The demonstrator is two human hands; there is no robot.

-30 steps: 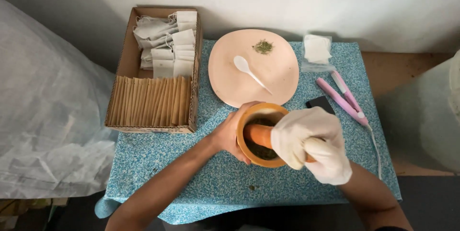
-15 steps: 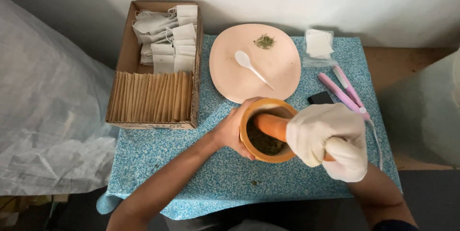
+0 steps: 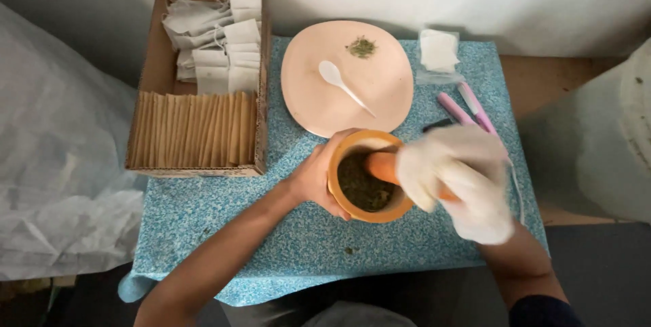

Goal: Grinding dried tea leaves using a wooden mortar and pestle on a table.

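An orange mortar (image 3: 356, 209) with dark green ground herb inside stands on the blue speckled table cover (image 3: 285, 232). My left hand (image 3: 317, 176), bare, grips the mortar's left side. My right hand (image 3: 461, 179), in a white glove, is closed around an orange pestle (image 3: 381, 165) whose end rests in the herb. The glove is blurred.
Behind the mortar lies a round peach plate (image 3: 380, 90) with a white spoon (image 3: 342, 84) and a small pile of herb (image 3: 361, 47). A cardboard box (image 3: 152, 83) of white tea bags and brown envelopes sits at left. Pink tools (image 3: 468, 107) and white sachets (image 3: 438, 50) lie at right.
The pestle has tilted and swept inside the mortar, my gloved right hand shifting right and down. My left hand has kept its hold on the mortar.
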